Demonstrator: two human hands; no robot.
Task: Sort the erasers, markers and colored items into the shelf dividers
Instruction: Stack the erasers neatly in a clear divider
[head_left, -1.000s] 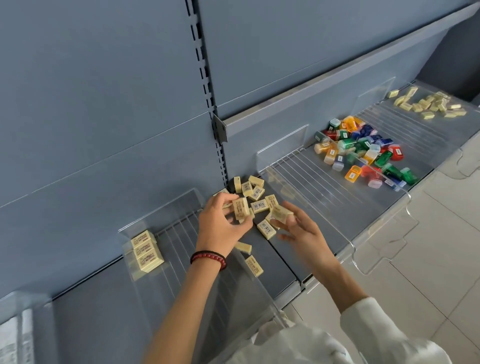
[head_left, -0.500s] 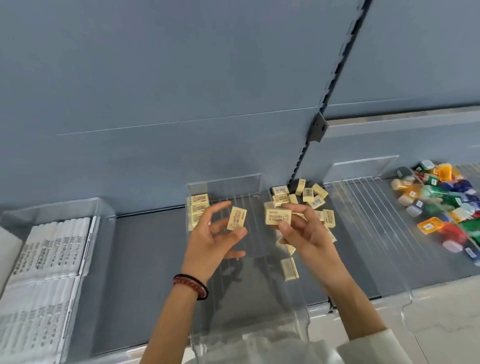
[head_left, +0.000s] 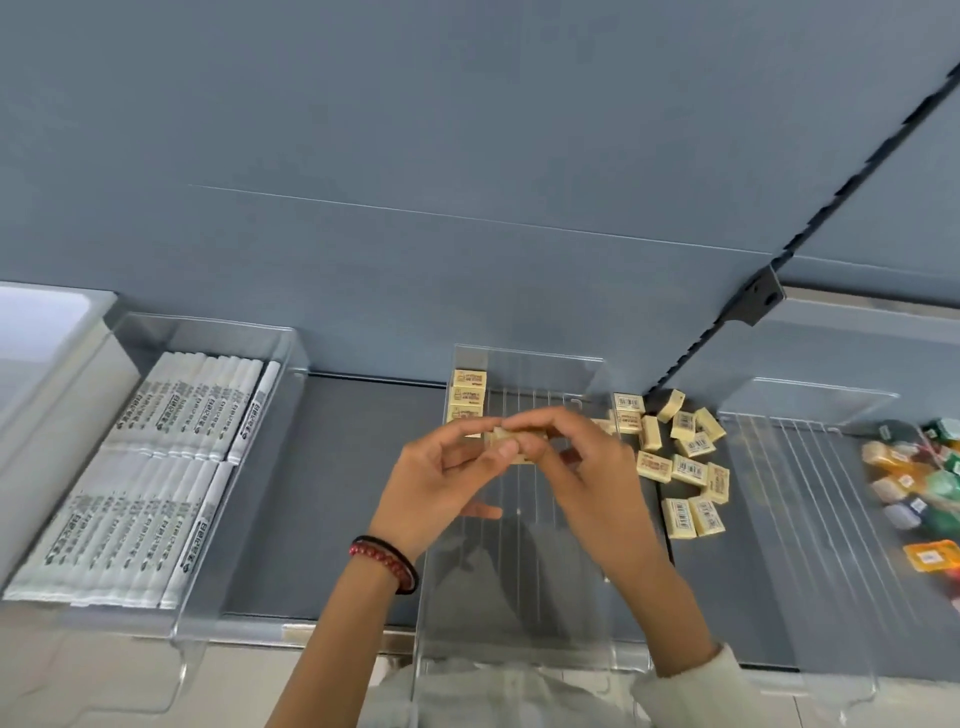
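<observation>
Held cream rectangular eraser (head_left: 511, 444): above clear acrylic divider tray (head_left: 524, 358), pinched between fingertips of left hand (head_left: 441, 488) and right hand (head_left: 597, 483). Tray's back-left corner: stacked cream erasers (head_left: 467, 400). Right of tray: loose eraser pile (head_left: 680, 467); farther right, colored items (head_left: 924, 493). Left of tray: white markers (head_left: 156, 467).

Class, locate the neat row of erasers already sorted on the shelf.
Head view, centre: the sorted erasers sit in the back-left corner of the clear divider, just beyond the left hand.

Clear glossy plastic dividers (head_left: 524, 571), matt grey shelf (head_left: 332, 493), paper-wrapped erasers (head_left: 688, 470), possibly plastic-sleeved markers (head_left: 156, 467)
</observation>
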